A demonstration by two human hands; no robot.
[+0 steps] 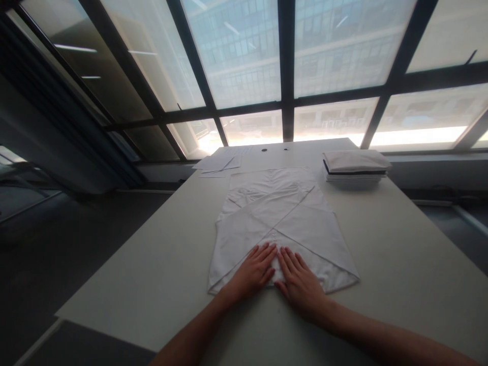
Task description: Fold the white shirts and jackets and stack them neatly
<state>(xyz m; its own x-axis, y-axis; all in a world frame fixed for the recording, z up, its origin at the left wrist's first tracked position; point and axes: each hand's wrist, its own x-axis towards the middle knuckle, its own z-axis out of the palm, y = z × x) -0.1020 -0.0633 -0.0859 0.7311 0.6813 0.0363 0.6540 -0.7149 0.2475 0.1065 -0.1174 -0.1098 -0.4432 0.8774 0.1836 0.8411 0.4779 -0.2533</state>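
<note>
cloth (278, 213) on table (160, 259) | papers (218, 163) behind left | stack (355, 168) behind right

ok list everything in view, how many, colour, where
table: 1, white, centre
garment: 1, white, partly folded, mid-table
folded stack: 1, mostly white with a dark layer, far right of table
papers: several, white, far left of table
window: many panes, dark frames, behind table
curtain: 1, dark blue, left
floor: 1, dark grey, both sides
left hand: 1, flat on garment's near part
right hand: 1, beside it, also flat
</note>
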